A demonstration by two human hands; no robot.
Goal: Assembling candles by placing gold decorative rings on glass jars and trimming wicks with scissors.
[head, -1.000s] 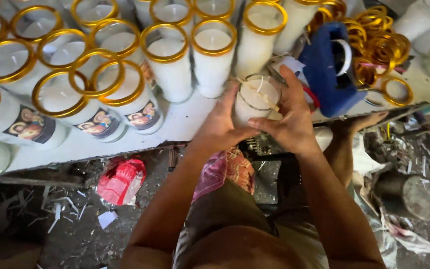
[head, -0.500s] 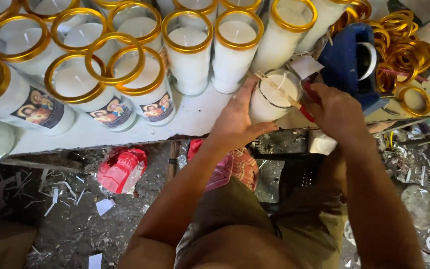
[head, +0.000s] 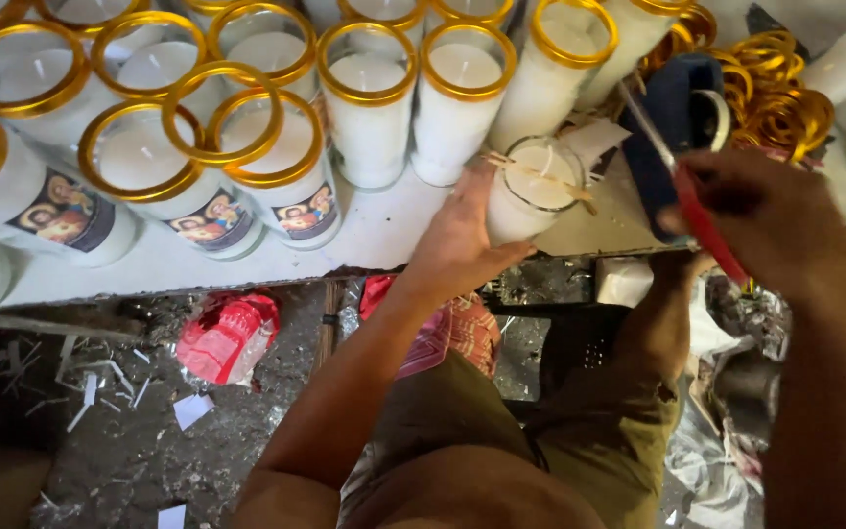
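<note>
White bench edge [head: 364, 245]: my left hand [head: 457, 240] clasps the glass candle jar [head: 531, 201]; right hand [head: 756, 211] grips a red-handled blade [head: 687, 186]. Jar likely heavy, fragile; I'd hold mid-wall.

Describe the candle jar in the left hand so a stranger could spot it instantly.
Look along the front edge of the white table, right of the rows of gold-rimmed candles. The left hand grips the glass candle jar there. Unlike its neighbours, it has no gold ring, and a thin stick lies across its mouth.
</note>
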